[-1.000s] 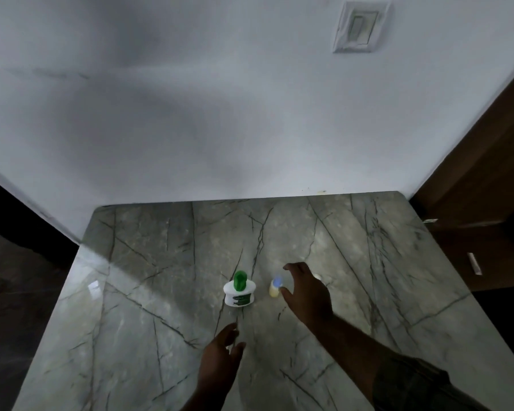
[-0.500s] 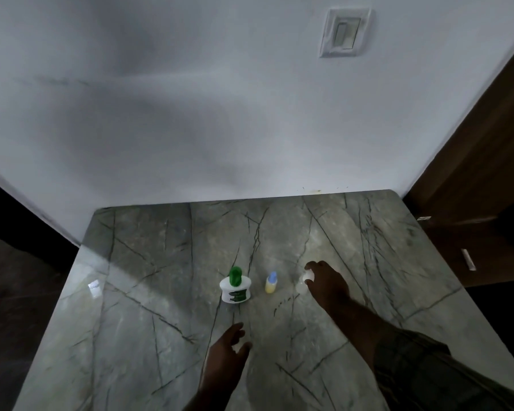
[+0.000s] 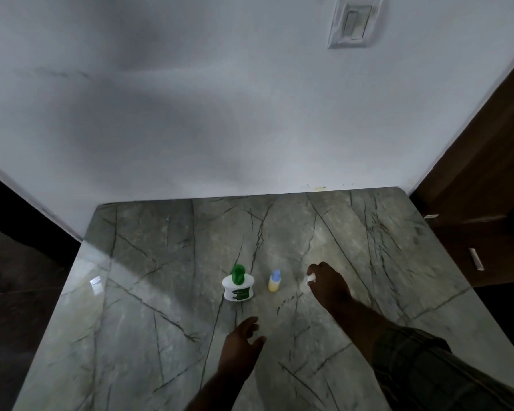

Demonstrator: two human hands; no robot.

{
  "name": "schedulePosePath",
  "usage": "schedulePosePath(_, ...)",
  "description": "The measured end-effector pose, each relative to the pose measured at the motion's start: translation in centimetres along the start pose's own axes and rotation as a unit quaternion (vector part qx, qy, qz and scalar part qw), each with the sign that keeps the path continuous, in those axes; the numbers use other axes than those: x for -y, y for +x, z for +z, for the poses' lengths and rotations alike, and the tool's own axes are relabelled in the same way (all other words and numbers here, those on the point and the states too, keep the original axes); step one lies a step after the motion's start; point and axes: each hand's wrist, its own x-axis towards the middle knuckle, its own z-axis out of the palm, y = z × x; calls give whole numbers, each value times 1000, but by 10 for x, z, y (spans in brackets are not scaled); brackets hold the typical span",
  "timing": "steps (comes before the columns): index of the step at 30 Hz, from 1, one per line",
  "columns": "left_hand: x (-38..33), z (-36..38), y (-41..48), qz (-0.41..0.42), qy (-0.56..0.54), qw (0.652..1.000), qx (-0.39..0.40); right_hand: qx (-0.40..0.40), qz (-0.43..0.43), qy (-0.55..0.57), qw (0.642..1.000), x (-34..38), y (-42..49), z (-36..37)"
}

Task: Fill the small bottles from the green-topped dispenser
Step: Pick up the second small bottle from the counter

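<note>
Right hand (image 3: pixel 328 284) curls over small white item (image 3: pixel 310 278), mid-right of frame; grip unclear. Left hand (image 3: pixel 239 347) hovers open, empty, lower centre. Dispenser (image 3: pixel 238 284) and capped yellow bottle (image 3: pixel 274 280) upright on bench (image 3: pixel 149 321), centre. Risk: reaching hand knocks light bottle over.

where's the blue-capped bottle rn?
Head view: the blue-capped bottle stands upright on the marble table, just right of the green-topped dispenser and left of the right hand. Neither hand touches it.
</note>
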Motion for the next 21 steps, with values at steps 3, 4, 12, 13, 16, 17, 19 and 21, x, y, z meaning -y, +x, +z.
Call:
schedulePosePath(3, -2, 6, 8, -9, 6, 1000, 18, -1, 9, 16, 1000, -1, 1, 0)
schedulePosePath(4, -3, 9, 11, -12, 12, 1000, 26, -3, 9, 19, 1000, -2, 0, -1)
schedulePosePath(12, -29, 29, 11, 56, -5, 998, 25, 9, -55, 78, 995, 16, -32, 4)
schedulePosePath(13, -34, 31, 10, 68, -8, 997, 22, 28, -60, 89, 994, 21, -37, 4)
schedulePosePath(16, -37, 40, 14, 62, -31, 997, 24, 80, -61, 120, 988, 38, -47, 4)
schedulePosePath(17, -35, 44, 16, 61, -38, 997, 25, 91, -64, 119, 987, 44, -49, 3)
schedulePosePath(19, -33, 46, 15, 49, -44, 997, 26, 109, -79, 115, 984, 48, -50, 0)
schedulePosePath(21, -28, 45, 14, 45, -47, 997, 32, 150, -110, 122, 975, 47, -49, -5)
